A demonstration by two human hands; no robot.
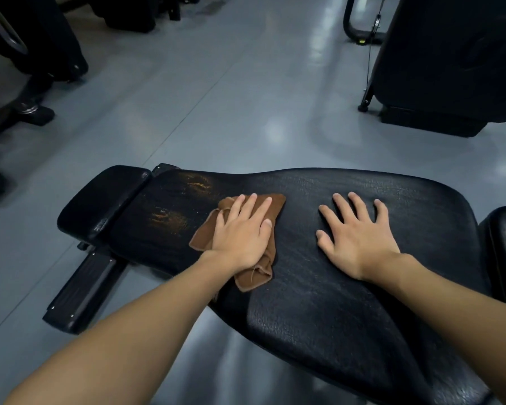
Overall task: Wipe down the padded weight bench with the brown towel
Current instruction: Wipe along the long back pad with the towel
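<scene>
The black padded weight bench (319, 287) stretches across the view, with two worn, tan scuffed patches near its left end. A crumpled brown towel (254, 276) lies on the pad just right of those patches. My left hand (243, 229) presses flat on the towel, fingers straight and pointing away from me. Flat on the bare pad to the right of the towel rests my right hand (357, 235), fingers spread, holding nothing.
A smaller black pad (100, 200) adjoins the bench's left end, and a black frame foot (82, 290) sticks out on the floor below it. Dark gym machines stand at the far left (35, 54) and far right (450, 68). Shiny grey floor (231, 97) lies beyond the bench.
</scene>
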